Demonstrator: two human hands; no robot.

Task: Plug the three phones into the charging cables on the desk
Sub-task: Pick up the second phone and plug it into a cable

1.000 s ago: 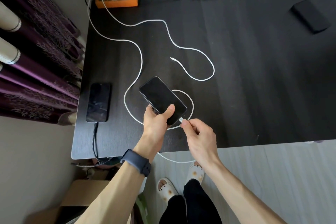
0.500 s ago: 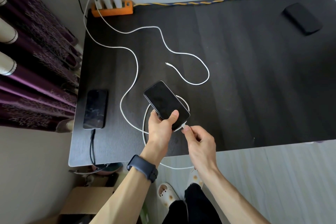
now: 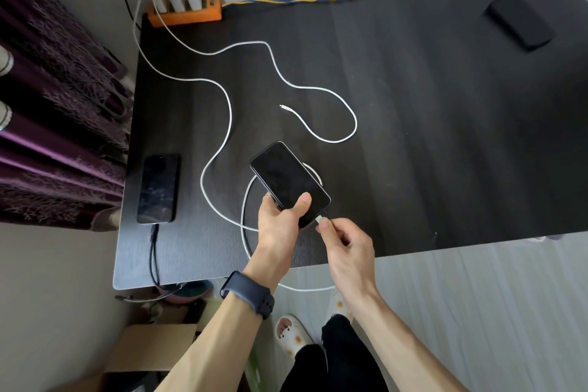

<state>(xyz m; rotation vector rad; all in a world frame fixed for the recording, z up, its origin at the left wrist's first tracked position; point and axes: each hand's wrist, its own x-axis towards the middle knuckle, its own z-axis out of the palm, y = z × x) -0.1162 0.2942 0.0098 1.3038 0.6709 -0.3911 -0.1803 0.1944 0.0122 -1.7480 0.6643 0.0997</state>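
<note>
My left hand (image 3: 280, 226) grips a black phone (image 3: 288, 181) by its lower end, just above the dark desk (image 3: 429, 143). My right hand (image 3: 345, 245) pinches the white plug (image 3: 322, 219) of a white cable (image 3: 219, 149), and the plug touches the phone's bottom edge. A second phone (image 3: 158, 188) lies at the desk's left edge with a black cable (image 3: 154, 251) in its near end. The third phone (image 3: 518, 25) lies face down at the far right. Another white cable (image 3: 331, 137) ends loose, its plug (image 3: 282, 107) bare mid-desk.
An orange power strip (image 3: 186, 11) with three white chargers sits at the far left corner. Purple curtains (image 3: 54, 111) hang left of the desk. A cardboard box (image 3: 149, 350) stands on the floor below, near my slippered feet (image 3: 291, 332).
My right hand has brought the white plug up against the held phone's bottom edge. The phone has tilted a little and moved nearer the desk's front edge.
</note>
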